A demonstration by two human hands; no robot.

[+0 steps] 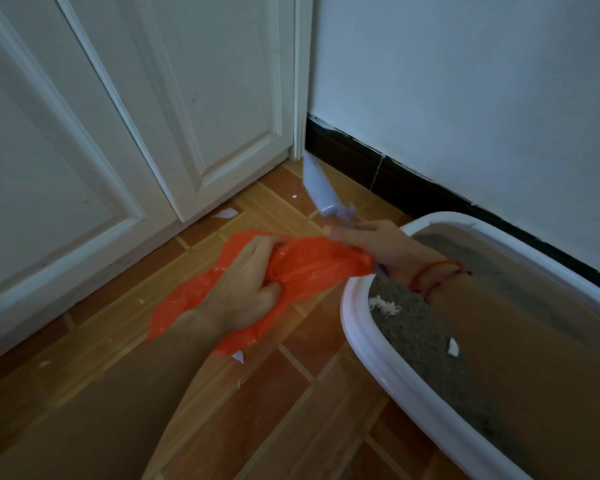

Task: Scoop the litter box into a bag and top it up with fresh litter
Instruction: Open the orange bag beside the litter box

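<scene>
An orange plastic bag (302, 265) lies crumpled on the floor left of the white litter box (371, 344). My left hand (250, 278) grips a fold of the bag. My right hand (378, 247), with a red string at the wrist, holds a pale blue-grey scoop (321, 188) that points up and away over the bag's far side; it is motion-blurred. Grey litter (416, 341) fills the box, with a white clump and a white scrap on it. My right forearm hides much of the litter.
White panelled doors (118, 133) stand at the left, a white wall with a black skirting board (395, 178) runs behind the box. Small white scraps (226, 213) lie scattered on the brown tiled floor (291, 393).
</scene>
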